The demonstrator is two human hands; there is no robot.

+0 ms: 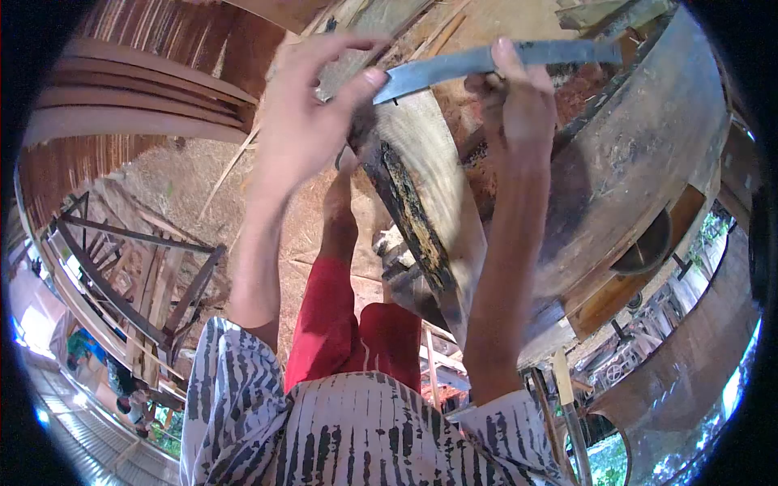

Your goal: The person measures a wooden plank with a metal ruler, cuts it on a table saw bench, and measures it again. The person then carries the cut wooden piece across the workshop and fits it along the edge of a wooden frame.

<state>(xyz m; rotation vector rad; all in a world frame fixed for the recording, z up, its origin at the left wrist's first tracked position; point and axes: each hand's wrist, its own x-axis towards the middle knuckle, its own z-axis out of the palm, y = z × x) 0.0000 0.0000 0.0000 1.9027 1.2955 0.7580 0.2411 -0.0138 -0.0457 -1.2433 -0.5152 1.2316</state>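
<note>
A long, thin, flat bluish-grey strip [446, 71], slightly bowed, stretches across the top of the view. Its material and exact kind I cannot tell. My right hand [523, 101] grips it near the middle, thumb on top and fingers curled below. Around the strip's left end is my left hand [304, 121], with the fingers spread and the thumb tip at the strip's edge. Whether that thumb presses on it is unclear. Beneath both hands lies a pale wooden plank [433, 150] with a dark, rough, bark-like edge [409, 215].
Stacked boards [146, 93] stand at upper left. A wide worn table surface [624, 170] fills the right, with a dark half-round disc [644, 243] in a slot. A dark metal frame [134, 275] is at left. Sawdust and wood scraps cover the ground [190, 182].
</note>
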